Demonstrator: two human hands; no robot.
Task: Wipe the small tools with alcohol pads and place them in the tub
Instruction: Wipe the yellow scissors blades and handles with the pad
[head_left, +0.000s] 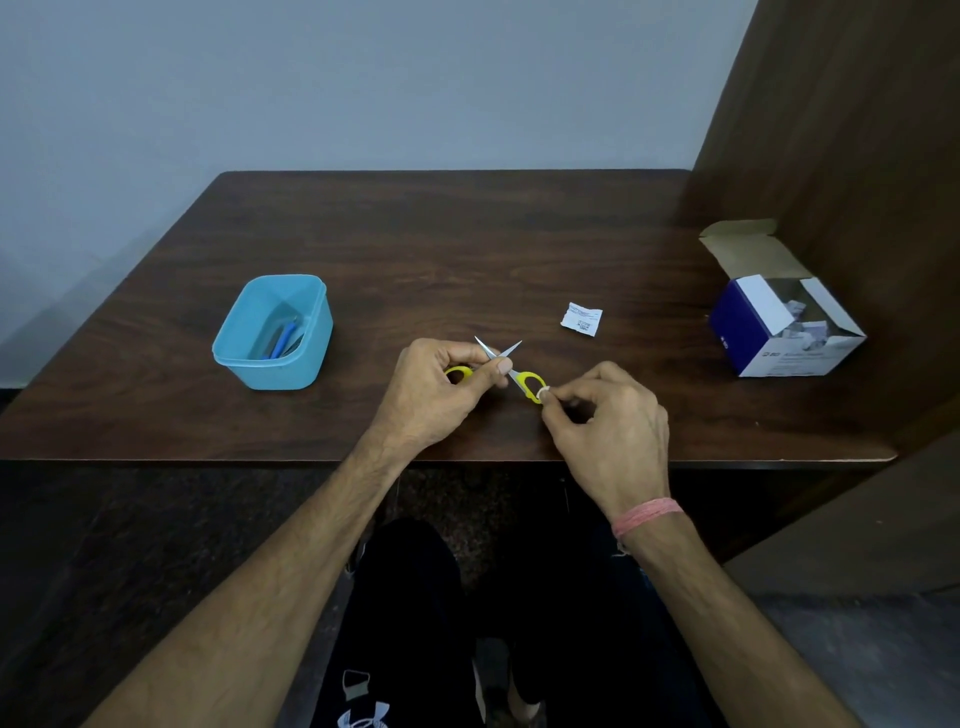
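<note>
A small pair of scissors (511, 370) with yellow handles is held just above the near middle of the desk (415, 244), its thin metal blades crossed open and pointing away from the person. The left hand (441, 389) curls round one yellow handle loop, with the thumb lying along the blade near the pivot. The right hand (605, 415) pinches a small white pad (545, 395) between thumb and fingertips and presses it against the other handle loop. A pink thread band (647, 517) circles the right wrist.

Just beyond the scissors, to the right, a torn white wrapper (582, 318) lies flat on the desk. Farther left stands an open blue tub (319, 332) with a blue-handled tool (284, 338) lying inside. Near the right edge sits an open blue and white box (748, 332) with white packets showing inside, close beside a wooden side panel (857, 156).
</note>
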